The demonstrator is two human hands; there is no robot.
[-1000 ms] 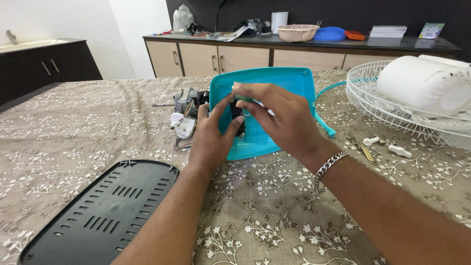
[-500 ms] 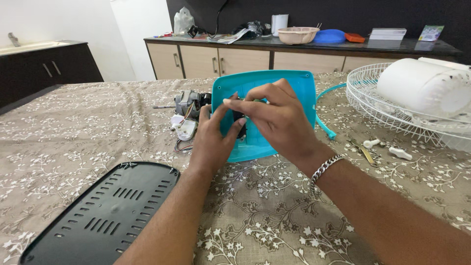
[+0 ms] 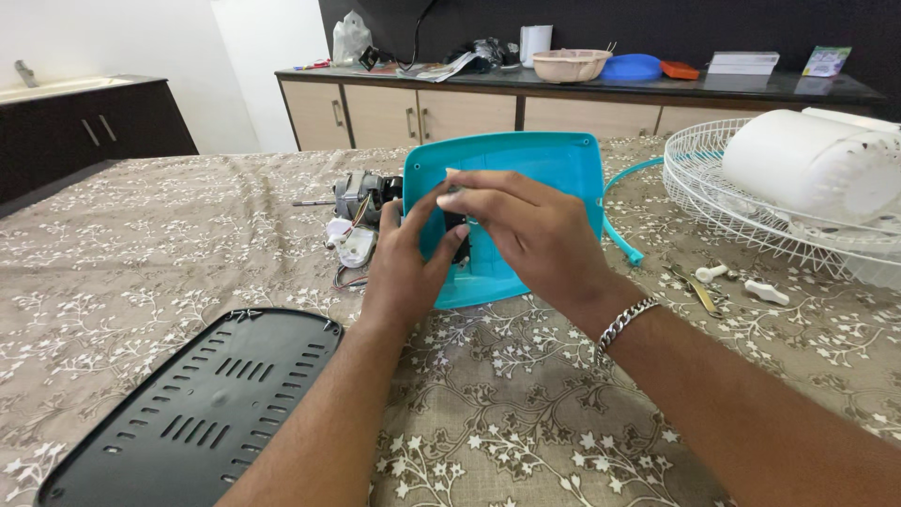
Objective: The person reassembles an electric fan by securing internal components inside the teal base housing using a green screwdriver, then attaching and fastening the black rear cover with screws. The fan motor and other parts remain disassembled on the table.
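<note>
A teal plastic fan base cover [image 3: 554,174] stands tilted on its edge on the patterned tablecloth. My left hand [image 3: 404,268] grips its left edge, thumb and fingers around a small black part [image 3: 456,235] set inside the cover. My right hand [image 3: 530,235], with a silver bracelet at the wrist, reaches over the cover's inside, its fingertips pinched at the top of that black part. Whether the fingers pinch a small item is hidden.
A small grey motor [image 3: 361,195] with wires and a white piece [image 3: 355,246] lies left of the cover. A black vented plate [image 3: 202,404] lies near left. A white wire fan guard [image 3: 751,207] holds a white housing [image 3: 817,164] at right. Small screws and tools [image 3: 718,280] lie nearby.
My right hand's fingers have shifted over the black part, first curled and raised, now flatter and lower. The cover and my left hand have hardly moved.
</note>
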